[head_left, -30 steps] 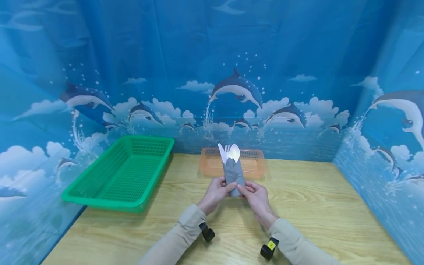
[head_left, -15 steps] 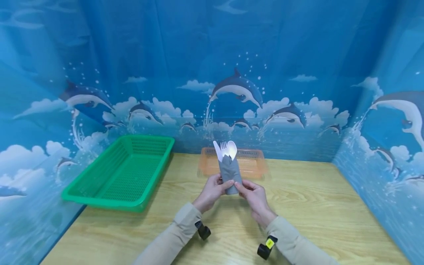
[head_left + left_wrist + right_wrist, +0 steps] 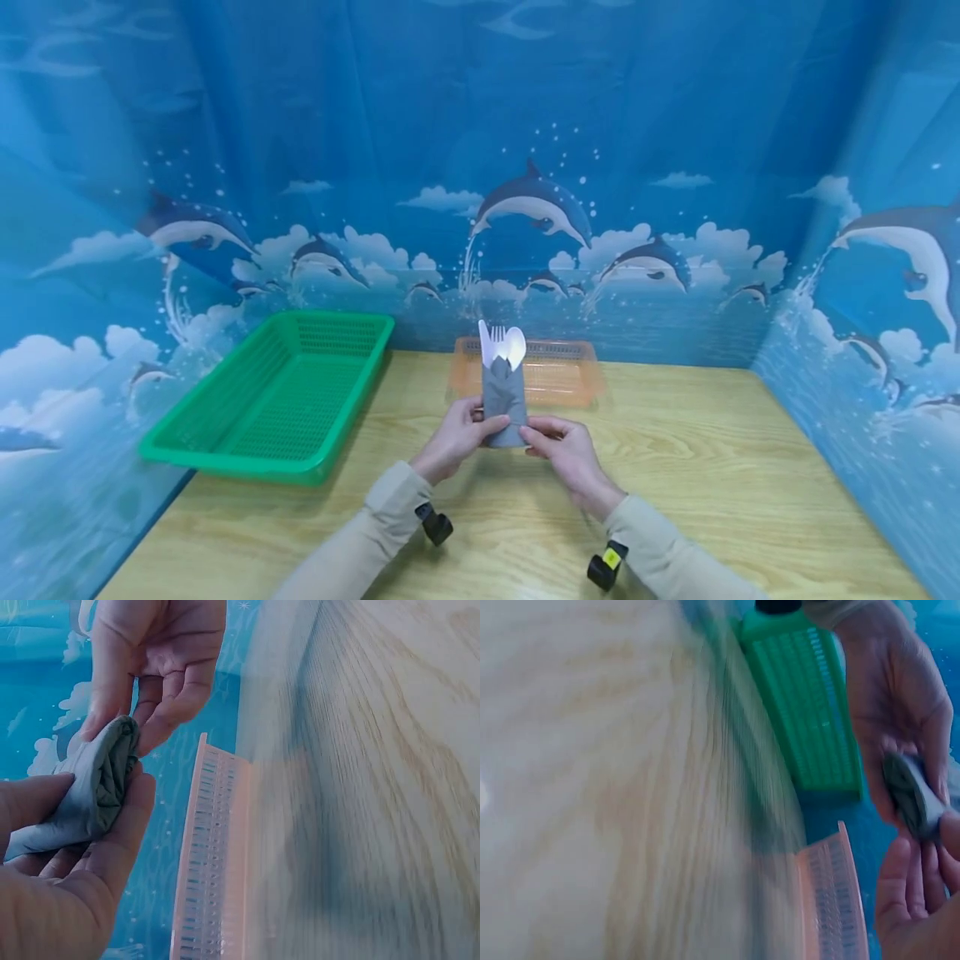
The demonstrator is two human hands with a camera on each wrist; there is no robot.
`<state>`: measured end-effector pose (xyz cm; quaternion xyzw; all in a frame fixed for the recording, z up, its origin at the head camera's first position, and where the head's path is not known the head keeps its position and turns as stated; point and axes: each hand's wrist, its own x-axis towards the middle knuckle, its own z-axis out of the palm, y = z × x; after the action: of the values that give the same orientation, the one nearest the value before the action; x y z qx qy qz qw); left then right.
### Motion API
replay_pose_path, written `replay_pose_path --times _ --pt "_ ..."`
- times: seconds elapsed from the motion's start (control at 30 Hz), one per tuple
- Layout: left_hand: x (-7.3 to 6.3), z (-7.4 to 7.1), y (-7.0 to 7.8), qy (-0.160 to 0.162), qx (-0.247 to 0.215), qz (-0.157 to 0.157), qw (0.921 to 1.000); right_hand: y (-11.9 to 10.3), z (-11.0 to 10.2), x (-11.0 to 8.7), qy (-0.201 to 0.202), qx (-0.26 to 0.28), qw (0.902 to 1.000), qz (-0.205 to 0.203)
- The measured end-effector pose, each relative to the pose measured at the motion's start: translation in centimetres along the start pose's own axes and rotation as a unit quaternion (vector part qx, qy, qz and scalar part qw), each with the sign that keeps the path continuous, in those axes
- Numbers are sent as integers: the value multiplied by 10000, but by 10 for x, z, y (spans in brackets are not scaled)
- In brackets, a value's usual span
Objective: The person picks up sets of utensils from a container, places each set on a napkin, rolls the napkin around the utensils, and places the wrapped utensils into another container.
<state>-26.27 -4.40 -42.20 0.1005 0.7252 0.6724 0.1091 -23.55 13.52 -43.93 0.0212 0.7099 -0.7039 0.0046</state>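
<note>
A folded grey napkin (image 3: pixel 504 396) stands upright above the table, wrapped round a white knife (image 3: pixel 486 343), a white fork (image 3: pixel 498 335) and a white spoon (image 3: pixel 515 347); their heads stick out at the top and their handles are hidden. My left hand (image 3: pixel 459 437) grips the napkin's lower left part, thumb across its front. At the lower right edge, my right hand (image 3: pixel 566 450) pinches the napkin between thumb and fingers. In the left wrist view the folded bottom end of the napkin (image 3: pixel 94 787) shows between both hands.
Behind the hands an orange basket (image 3: pixel 562 375) sits at the table's back edge, partly covered by the napkin. A larger green basket (image 3: pixel 330 454) stands on the left. Blue dolphin-print curtains (image 3: pixel 675 125) enclose the wooden table (image 3: pixel 720 467) at the back and sides.
Over the last second the left hand and the wrapped cutlery have moved left, and the bundle has turned from leaning left to nearly straight up. The right hand has shifted to the napkin's edge.
</note>
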Motion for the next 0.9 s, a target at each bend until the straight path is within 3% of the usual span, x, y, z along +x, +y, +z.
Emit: replay_pose_path --times 0.1,0.23,0.33,0.43,0.6,0.8,0.9 --pt "-3 -7 3 -60 130 -24 9999 -1 -3 2 -87 -228 9995 -220" --pt "-8 -17 8 -137 427 6 9990 -4 -11 3 41 -1333 9883 -743" --pt "-11 -23 12 -153 626 -15 9979 -6 -18 4 233 -2356 9640 -1210" --pt "-14 -29 16 -83 775 -38 9970 -9 -25 5 315 -3027 9384 -1636" --pt "-19 -39 26 81 973 -52 9952 -12 -36 9 383 -3794 8974 -2218" --pt "-25 -52 35 234 1166 -226 9926 -10 -50 10 428 -4614 8459 -2641" --pt "-28 -60 40 318 1238 -297 9914 -10 -55 12 414 -4892 8250 -2798"
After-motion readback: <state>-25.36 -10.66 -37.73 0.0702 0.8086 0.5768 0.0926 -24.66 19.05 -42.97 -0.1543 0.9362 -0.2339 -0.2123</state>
